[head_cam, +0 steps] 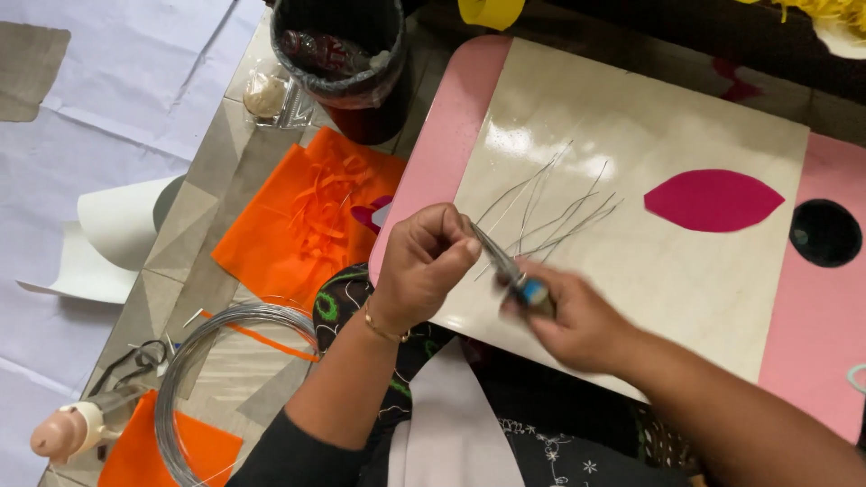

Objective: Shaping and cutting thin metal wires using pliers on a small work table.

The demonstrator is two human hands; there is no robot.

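Observation:
My left hand (422, 263) is closed with its fingertips pinched on the tip of a thin metal wire near the front edge of a small cream and pink table (695, 280). My right hand (577, 320) grips a pair of small pliers (510, 269) with blue handles; their metal jaws point up-left toward my left fingertips. Just beyond both hands, several cut lengths of thin wire (550, 212) lie loose on the cream tabletop. A dark pink leaf-shaped paper piece (713, 200) lies to the right of them.
A coil of silver wire (212, 361) lies on the tiled floor at lower left, with orange paper sheets (307, 221), a glue bottle (68, 431) and scissors (126, 361) nearby. A black lined bin (347, 63) stands behind the orange paper. White paper (108, 243) curls at left.

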